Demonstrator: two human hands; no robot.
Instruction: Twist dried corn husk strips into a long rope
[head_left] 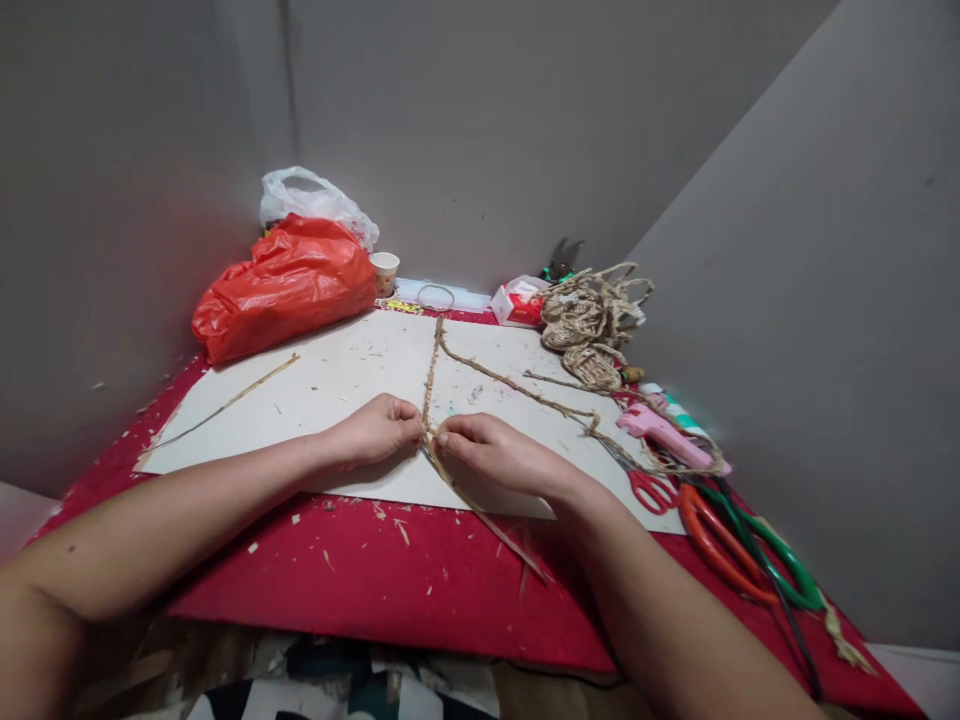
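My left hand (379,428) and my right hand (491,450) meet over the white board (337,385), both pinching a twisted straw rope (433,370) at the same spot. The rope runs away from my fingers toward the back of the board, then bends back toward the right. Loose straw strands (487,520) trail from my fingers toward me across the red table cover (360,570).
A red plastic bag (285,285) and a clear bag (315,200) lie at back left beside a paper cup (385,270). A pile of coiled straw rope (589,320) sits at back right. A pink glue gun (664,432), red scissors (649,488) and red and green tools (742,555) lie right. A single straw (225,405) lies left.
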